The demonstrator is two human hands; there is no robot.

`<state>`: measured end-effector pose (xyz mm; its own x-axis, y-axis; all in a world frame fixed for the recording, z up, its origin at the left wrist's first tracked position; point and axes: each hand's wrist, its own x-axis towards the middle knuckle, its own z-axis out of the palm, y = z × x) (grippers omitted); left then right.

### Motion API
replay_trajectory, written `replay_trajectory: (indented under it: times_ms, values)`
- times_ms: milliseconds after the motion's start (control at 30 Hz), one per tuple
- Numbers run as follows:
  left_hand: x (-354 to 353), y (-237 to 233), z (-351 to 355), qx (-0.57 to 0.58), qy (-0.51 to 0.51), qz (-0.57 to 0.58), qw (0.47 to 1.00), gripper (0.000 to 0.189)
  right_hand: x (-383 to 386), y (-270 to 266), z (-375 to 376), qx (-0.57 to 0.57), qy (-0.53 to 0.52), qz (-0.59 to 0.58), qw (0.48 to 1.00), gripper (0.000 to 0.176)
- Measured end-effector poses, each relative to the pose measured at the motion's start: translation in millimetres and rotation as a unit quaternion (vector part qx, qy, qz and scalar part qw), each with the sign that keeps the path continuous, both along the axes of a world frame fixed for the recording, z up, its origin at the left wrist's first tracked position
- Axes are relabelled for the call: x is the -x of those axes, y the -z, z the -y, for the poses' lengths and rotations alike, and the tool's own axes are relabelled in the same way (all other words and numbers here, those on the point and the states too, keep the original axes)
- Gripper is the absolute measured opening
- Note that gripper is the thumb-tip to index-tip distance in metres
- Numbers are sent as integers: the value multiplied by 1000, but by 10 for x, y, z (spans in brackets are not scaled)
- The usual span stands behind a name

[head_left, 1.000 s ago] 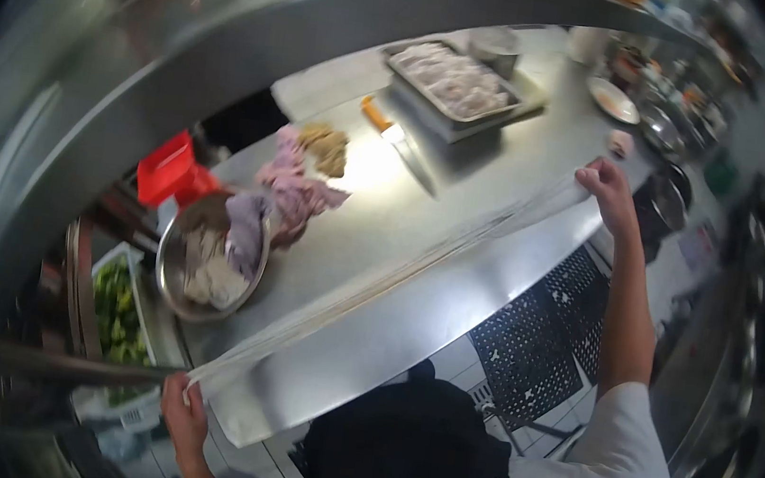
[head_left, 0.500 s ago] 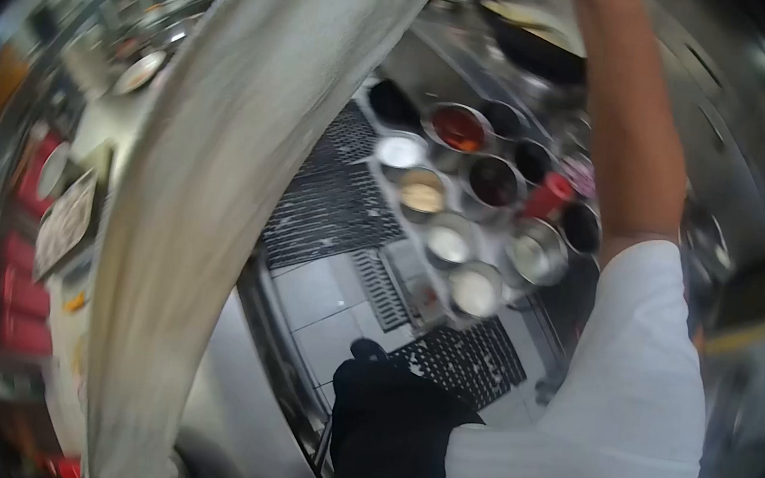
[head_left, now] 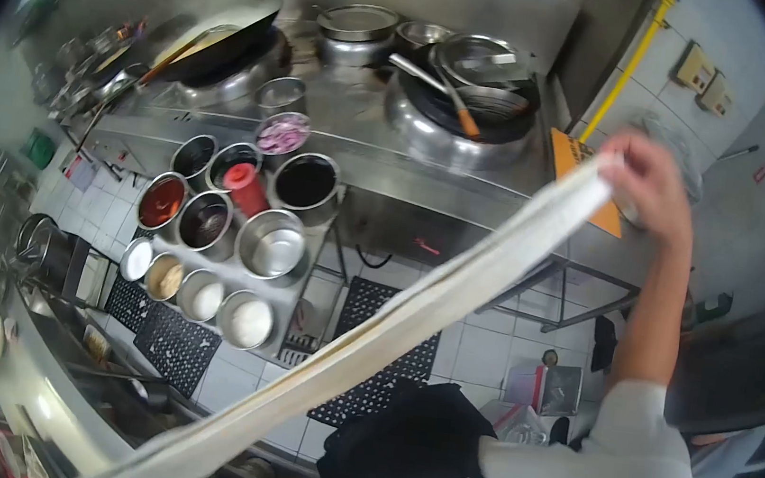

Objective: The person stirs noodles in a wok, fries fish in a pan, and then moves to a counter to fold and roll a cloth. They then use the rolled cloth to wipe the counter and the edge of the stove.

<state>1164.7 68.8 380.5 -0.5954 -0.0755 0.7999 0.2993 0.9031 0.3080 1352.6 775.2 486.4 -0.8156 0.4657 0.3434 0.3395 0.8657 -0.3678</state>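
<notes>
Off-white cloth (head_left: 390, 331) stretches in a long, folded band across a restaurant kitchen, running on the near side of a trolley (head_left: 293, 299) crowded with metal pots. To the right of the trolley, a person's right hand (head_left: 649, 188) grips the upper end of the cloth, thumb and fingers clamped together on it. The gathered end sits between thumb and fingertips, and the rest slants down and away from them, past the trolley's near right corner, to leave view at lower left. The left hand is outside the picture; whether its fingers are apart or together cannot be told.

On the trolley stand a pot of red sauce (head_left: 161, 200), a red container (head_left: 244, 188), a pot of dark liquid (head_left: 305, 182) and, at the near edge, a pot of white powder (head_left: 247, 321). Beyond the trolley runs a steel stove counter (head_left: 348, 91), with one wok (head_left: 234, 47) behind the trolley to the left and another pan (head_left: 494, 107) behind it to the right, a wooden-handled tool (head_left: 460, 110) leaning across. Farther right of the trolley, an orange board (head_left: 606, 219) shows behind the hand, below a yellow pipe (head_left: 625, 73). Perforated black mats (head_left: 169, 347) lie on the tiled floor beside the trolley.
</notes>
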Motion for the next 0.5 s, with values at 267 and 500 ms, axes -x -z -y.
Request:
replay_trajectory:
  times_ms: [267,500]
  values:
    - [500,670,-2915,18,328,178,928,29,-2183,1795,-1311,114,120,221,961,40]
    - [491,1112,-4252,-35,454,227,861,27,-2960,2374,-2090,95,240,177,950,41]
